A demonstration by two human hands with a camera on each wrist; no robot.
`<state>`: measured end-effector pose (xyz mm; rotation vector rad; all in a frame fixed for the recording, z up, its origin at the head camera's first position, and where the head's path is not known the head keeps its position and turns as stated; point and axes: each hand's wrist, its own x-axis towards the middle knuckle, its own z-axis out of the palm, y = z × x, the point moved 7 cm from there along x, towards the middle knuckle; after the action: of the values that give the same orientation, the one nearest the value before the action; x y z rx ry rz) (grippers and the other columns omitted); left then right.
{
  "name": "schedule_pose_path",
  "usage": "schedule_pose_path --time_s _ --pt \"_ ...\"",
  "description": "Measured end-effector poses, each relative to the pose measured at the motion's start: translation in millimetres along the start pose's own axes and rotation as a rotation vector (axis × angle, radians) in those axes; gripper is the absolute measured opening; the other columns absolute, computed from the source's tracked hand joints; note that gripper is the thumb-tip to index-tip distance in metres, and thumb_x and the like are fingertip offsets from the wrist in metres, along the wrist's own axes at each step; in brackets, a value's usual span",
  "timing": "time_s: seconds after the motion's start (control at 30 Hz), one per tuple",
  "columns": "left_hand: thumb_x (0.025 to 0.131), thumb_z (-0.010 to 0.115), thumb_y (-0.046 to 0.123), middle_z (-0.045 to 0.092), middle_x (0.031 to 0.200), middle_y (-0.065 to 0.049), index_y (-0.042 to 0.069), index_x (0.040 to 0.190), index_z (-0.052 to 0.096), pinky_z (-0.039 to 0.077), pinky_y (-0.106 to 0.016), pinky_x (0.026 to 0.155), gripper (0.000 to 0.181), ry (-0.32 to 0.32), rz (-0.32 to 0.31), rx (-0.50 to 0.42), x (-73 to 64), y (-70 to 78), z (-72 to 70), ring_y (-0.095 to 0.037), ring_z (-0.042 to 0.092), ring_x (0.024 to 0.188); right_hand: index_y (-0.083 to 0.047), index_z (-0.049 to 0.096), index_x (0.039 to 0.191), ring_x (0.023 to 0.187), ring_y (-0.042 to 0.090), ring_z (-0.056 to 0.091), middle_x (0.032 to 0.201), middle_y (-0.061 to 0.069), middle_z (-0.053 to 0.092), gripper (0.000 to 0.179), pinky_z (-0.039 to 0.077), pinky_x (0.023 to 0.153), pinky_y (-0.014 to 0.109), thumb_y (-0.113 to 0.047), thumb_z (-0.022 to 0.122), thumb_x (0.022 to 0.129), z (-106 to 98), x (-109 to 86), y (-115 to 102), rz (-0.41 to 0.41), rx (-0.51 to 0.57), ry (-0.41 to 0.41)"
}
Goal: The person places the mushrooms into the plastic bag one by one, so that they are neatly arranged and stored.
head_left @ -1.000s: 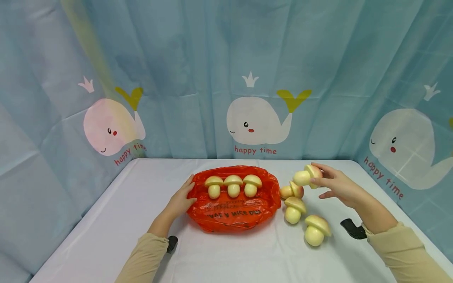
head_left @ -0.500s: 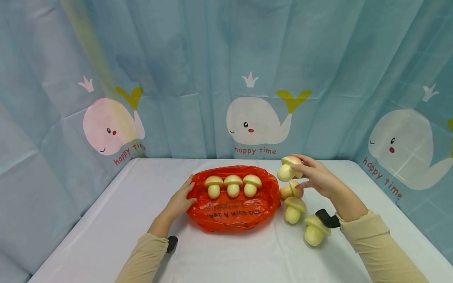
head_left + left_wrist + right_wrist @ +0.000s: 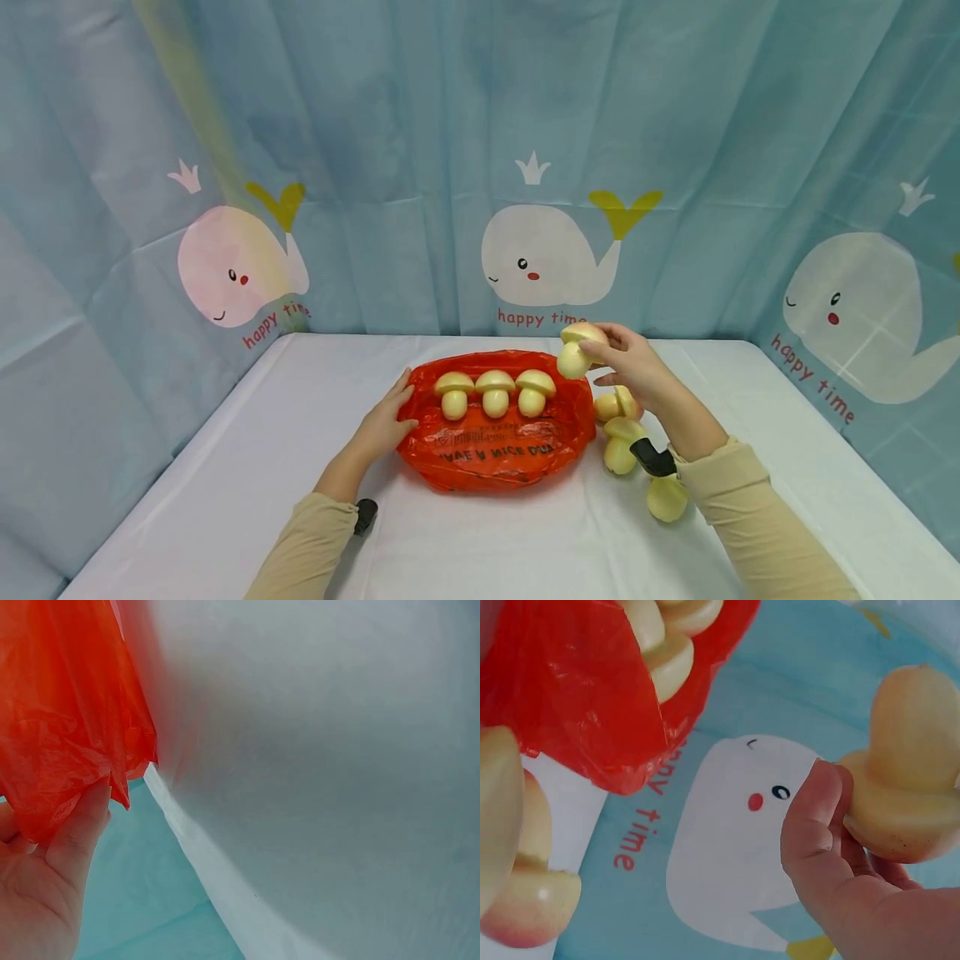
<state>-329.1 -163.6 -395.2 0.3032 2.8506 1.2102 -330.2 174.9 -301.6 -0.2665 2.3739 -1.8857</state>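
"Status, L to R, pls?"

"L hand [image 3: 381, 427] pinches edge of red bag [image 3: 487, 478], thumb vs. fingers; bag's just right of it, 3 mushrooms [image 3: 495, 395] inside. R hand [image 3: 634, 365] grips another mushroom [image 3: 575, 358] aloft, bag down-left of it, not in yet. 3 loose mushrooms [image 3: 619, 452] on desk [image 3: 495, 550], nearside of R hand."

"Step?"

"Loading, prob. Next: R hand left & down, set it by the trio; L hand to steady bag."

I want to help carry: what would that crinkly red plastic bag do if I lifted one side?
The red plastic bag would probably flop, since its thin sides look wrinkled. The three pale-yellow mushroom-shaped pieces inside might roll or slide, as their caps and stems look rounded.
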Motion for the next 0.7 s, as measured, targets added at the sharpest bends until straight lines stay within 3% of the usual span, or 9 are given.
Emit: schedule_pose_path --time_s 0.3,0.5,0.7 --pt "0.090 0.058 -0.005 0.010 0.161 -0.016 -0.013 0.145 0.031 0.022 -0.054 0.112 0.061 0.005 0.025 0.018 -1.4 2.8 -0.8 -0.038 0.013 0.145 0.004 0.033 0.145 0.084 0.015 0.064 0.114 0.013 0.055 0.063 0.058 0.075 0.035 -0.032 0.055 0.099 6 6.5 2 0.009 0.108 0.021" --pt "0.091 0.059 -0.003 0.009 0.162 -0.014 -0.011 0.146 0.029 0.021 -0.054 0.113 0.063 -0.003 0.007 0.014 1.2 0.8 -0.5 -0.036 0.012 0.146 0.001 0.031 0.148 0.086 0.015 0.060 0.123 0.015 0.050 0.060 0.056 0.077 0.029 -0.024 0.055 0.099 12 11.6 3 0.020 0.164 0.020" --pt "0.091 0.060 -0.003 0.008 0.162 -0.014 -0.011 0.146 0.029 0.022 -0.054 0.112 0.064 -0.006 0.000 0.018 2.1 -1.2 1.1 -0.037 0.013 0.146 -0.002 0.019 0.153 0.091 0.018 0.056 0.137 0.019 0.036 0.063 0.054 0.078 0.028 -0.007 0.050 0.098 24 17.9 4 0.092 0.305 -0.062"
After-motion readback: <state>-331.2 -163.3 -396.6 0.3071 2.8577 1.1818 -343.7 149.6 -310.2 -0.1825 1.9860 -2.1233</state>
